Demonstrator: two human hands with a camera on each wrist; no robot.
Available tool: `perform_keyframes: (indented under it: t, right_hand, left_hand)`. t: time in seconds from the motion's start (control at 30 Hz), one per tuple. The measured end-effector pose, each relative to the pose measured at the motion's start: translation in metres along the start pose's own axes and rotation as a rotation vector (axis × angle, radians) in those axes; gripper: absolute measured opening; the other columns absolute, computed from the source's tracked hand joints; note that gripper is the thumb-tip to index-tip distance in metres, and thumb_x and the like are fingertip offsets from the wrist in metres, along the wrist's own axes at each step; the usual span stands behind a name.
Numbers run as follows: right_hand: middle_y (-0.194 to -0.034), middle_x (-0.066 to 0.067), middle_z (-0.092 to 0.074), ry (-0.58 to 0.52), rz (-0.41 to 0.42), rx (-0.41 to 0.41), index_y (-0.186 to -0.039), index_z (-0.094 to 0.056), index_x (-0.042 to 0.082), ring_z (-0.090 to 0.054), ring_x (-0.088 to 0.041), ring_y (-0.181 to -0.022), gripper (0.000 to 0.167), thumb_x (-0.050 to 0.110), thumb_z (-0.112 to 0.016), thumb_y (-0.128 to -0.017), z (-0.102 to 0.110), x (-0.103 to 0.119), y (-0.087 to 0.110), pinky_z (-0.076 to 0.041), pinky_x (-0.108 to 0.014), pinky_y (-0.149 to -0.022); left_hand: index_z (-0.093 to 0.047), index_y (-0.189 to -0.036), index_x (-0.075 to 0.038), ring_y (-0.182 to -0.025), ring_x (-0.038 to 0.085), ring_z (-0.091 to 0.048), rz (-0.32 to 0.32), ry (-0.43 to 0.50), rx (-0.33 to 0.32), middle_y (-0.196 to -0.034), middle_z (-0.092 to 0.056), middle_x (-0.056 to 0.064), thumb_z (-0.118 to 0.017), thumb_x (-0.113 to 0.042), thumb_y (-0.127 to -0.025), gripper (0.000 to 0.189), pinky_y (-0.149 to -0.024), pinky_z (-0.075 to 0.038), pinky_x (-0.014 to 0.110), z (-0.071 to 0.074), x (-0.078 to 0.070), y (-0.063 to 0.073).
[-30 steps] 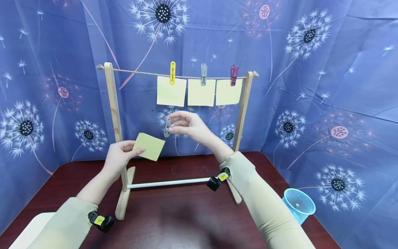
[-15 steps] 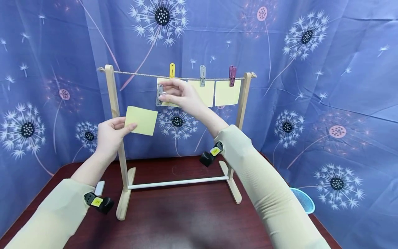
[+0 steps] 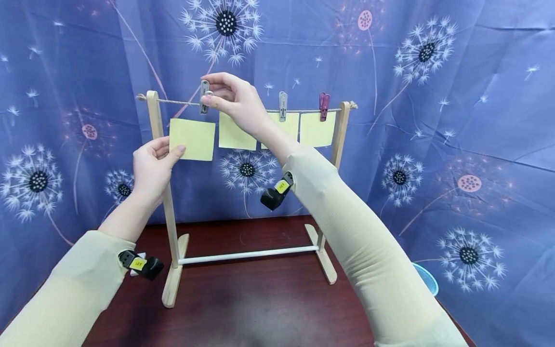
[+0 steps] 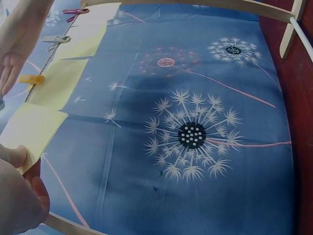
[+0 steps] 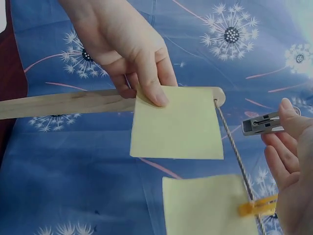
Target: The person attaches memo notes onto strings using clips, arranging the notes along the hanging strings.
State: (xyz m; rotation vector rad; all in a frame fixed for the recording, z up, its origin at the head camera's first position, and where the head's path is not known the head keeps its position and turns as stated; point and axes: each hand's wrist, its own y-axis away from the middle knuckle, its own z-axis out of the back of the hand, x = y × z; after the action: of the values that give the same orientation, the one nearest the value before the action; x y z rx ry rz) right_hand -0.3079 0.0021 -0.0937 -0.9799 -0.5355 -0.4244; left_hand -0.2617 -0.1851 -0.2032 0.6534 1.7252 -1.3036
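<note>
My left hand (image 3: 151, 166) pinches a yellow paper note (image 3: 195, 140) by its left edge, just below the rope (image 3: 178, 101) near the left post. A grey clothespin (image 3: 204, 97) is pinched in my right hand (image 3: 236, 101), upright in front of the rope and above the note. The right wrist view shows the clothespin (image 5: 264, 123) apart from the rope (image 5: 234, 142), with the note (image 5: 176, 125) on the rope's other side. Hanging notes (image 3: 237, 131) follow to the right; my right hand covers the yellow clothespin in the head view, but the left wrist view shows that yellow clothespin (image 4: 32, 79).
A wooden frame with a left post (image 3: 169, 217) and a white crossbar (image 3: 247, 256) stands on the dark red table (image 3: 243, 308). Grey (image 3: 283, 106) and maroon (image 3: 323, 106) clothespins hold two further notes. A blue mesh basket (image 3: 427, 279) is at the right edge.
Both hands have risen. The left hand brought its note up to just under the rope; the right hand carried the grey clothespin up and left to rope height.
</note>
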Motion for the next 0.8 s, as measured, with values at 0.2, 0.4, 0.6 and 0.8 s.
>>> perform_keyframes:
  t: [0.2,0.4,0.6,0.8]
  right_hand:
    - [-0.124,-0.009,-0.064,0.033,-0.056,-0.043,-0.134,-0.056,0.007,-0.064,-0.011,-0.108,0.044,0.016,-0.068,-0.093,-0.007,0.006,-0.013,-0.049,-0.016,-0.089]
    - [-0.121,-0.004,-0.064,0.068,-0.108,-0.114,-0.133,-0.058,0.011,-0.063,-0.006,-0.106,0.044,0.020,-0.069,-0.092,-0.014,0.007,-0.022,-0.048,-0.014,-0.087]
    - [-0.119,-0.004,-0.066,0.100,-0.127,-0.158,-0.131,-0.061,0.010,-0.064,-0.006,-0.105,0.043,0.021,-0.071,-0.090,-0.016,0.011,-0.030,-0.046,-0.012,-0.086]
    - [-0.112,-0.003,-0.069,0.118,-0.178,-0.164,-0.126,-0.064,0.011,-0.066,-0.008,-0.099,0.040,0.021,-0.073,-0.088,-0.018,0.011,-0.039,-0.047,-0.012,-0.083]
  left_hand:
    - [-0.058,-0.128,0.006,-0.090,-0.001,-0.061,-0.001,-0.047,-0.044,-0.086,-0.063,-0.019,-0.065,-0.011,-0.093,0.040,-0.083,-0.048,0.010,-0.006,-0.005,-0.004]
    - [-0.058,-0.129,0.003,-0.098,0.004,-0.061,-0.006,-0.068,-0.053,-0.104,-0.066,-0.003,-0.061,-0.011,-0.096,0.037,-0.095,-0.048,0.022,-0.016,-0.007,-0.006]
    - [-0.055,-0.131,0.003,-0.105,0.009,-0.059,0.016,-0.039,-0.088,-0.123,-0.062,0.012,-0.056,-0.009,-0.098,0.035,-0.099,-0.046,0.026,-0.022,-0.007,-0.011]
    - [-0.049,-0.135,0.003,-0.114,0.012,-0.056,0.030,-0.055,-0.069,-0.132,-0.057,0.016,-0.049,-0.009,-0.101,0.036,-0.100,-0.044,0.025,-0.025,-0.005,-0.013]
